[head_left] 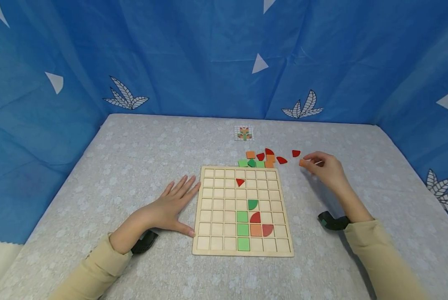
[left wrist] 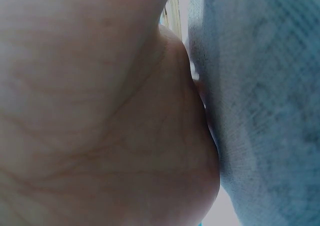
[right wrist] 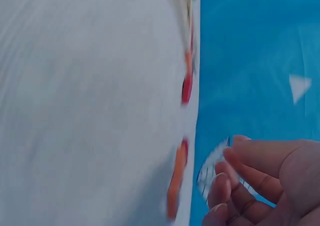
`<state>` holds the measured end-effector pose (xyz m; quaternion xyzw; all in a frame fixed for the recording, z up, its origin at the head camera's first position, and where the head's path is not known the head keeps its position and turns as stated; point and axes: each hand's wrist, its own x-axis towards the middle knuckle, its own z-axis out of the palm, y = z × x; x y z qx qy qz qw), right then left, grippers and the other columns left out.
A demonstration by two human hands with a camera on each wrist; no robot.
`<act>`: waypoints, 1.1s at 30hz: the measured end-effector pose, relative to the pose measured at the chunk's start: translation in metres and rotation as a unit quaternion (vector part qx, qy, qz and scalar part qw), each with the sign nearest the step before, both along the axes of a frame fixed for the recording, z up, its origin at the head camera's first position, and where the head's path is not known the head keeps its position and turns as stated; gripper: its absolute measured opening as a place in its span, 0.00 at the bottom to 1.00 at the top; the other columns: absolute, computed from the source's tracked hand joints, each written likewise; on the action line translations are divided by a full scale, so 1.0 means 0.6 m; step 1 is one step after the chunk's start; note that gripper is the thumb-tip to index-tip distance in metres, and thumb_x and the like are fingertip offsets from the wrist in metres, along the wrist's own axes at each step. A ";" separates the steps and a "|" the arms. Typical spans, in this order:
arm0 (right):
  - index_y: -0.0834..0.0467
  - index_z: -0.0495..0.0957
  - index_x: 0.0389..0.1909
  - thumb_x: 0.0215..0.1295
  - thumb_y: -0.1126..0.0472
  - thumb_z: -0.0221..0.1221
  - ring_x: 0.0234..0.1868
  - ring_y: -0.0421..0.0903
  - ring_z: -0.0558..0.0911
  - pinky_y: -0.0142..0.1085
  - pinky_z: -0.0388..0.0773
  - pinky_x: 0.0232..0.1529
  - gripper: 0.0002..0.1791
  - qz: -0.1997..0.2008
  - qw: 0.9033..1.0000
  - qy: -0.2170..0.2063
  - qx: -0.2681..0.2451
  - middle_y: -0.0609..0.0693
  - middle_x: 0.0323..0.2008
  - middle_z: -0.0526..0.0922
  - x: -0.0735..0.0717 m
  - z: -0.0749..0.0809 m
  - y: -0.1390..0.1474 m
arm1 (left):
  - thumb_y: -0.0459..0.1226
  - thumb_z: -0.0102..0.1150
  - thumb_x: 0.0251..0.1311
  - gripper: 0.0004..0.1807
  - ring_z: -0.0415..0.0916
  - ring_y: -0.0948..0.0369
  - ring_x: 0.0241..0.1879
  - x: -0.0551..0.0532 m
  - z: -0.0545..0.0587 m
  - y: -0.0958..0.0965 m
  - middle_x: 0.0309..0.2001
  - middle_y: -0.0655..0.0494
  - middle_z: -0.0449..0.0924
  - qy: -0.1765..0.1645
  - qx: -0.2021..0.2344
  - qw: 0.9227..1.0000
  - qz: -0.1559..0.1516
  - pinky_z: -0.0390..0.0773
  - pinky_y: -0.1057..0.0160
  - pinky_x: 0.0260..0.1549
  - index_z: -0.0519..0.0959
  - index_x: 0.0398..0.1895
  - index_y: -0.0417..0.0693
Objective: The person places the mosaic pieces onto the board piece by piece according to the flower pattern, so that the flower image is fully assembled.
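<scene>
My left hand [head_left: 165,209] lies flat beside the wooden grid board [head_left: 217,252], fingers spread, fingertips at its left edge. On the board sit light green squares [head_left: 242,230] in a column, an orange square [head_left: 256,230], red quarter-circles [head_left: 267,230], a dark green quarter-circle [head_left: 252,204] and a small red piece [head_left: 240,182]. Right of the board, my right hand [head_left: 327,168] hovers with bent fingers over a loose orange square [head_left: 301,163]. In the right wrist view this orange square [right wrist: 175,183] lies on the table, apart from the fingertips. The left wrist view shows mostly palm [left wrist: 100,111].
Behind the board lie loose pieces: an orange square [head_left: 250,154], a green square [head_left: 242,163], a dark green piece [head_left: 251,163] and red pieces [head_left: 282,160]. Farther back is a small pattern card [head_left: 244,133]. Blue cloth [head_left: 224,58] hangs around the patterned table.
</scene>
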<state>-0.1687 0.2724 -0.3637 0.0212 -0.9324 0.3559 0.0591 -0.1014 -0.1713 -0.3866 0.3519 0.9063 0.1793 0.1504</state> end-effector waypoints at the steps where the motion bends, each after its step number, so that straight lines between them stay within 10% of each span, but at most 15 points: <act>1: 0.64 0.79 0.44 0.65 0.57 0.59 0.29 0.49 0.75 0.41 0.73 0.18 0.14 -0.007 1.000 -0.004 0.003 0.56 0.31 0.77 0.001 -0.002 0.011 | 0.71 0.58 0.39 0.69 0.22 0.46 0.69 0.000 0.000 0.000 0.73 0.42 0.27 0.000 0.000 1.000 -0.001 0.28 0.41 0.61 0.37 0.74 0.42; 12: 0.69 0.75 0.48 0.65 0.56 0.58 0.29 0.48 0.71 0.33 0.69 0.24 0.20 -0.010 0.996 -0.081 0.043 0.56 0.31 0.73 0.001 -0.012 0.073 | 0.71 0.58 0.39 0.68 0.22 0.46 0.69 0.000 -0.002 -0.001 0.73 0.42 0.27 0.008 -0.002 1.000 -0.001 0.29 0.41 0.61 0.37 0.74 0.42; 33: 0.70 0.75 0.44 0.60 0.64 0.62 0.37 0.57 0.72 0.46 0.70 0.35 0.15 -0.002 0.997 -0.044 0.061 0.64 0.38 0.74 -0.002 -0.028 0.046 | 0.71 0.58 0.39 0.69 0.22 0.46 0.69 0.000 -0.001 0.000 0.73 0.42 0.27 0.007 0.000 1.000 0.000 0.28 0.41 0.61 0.36 0.74 0.43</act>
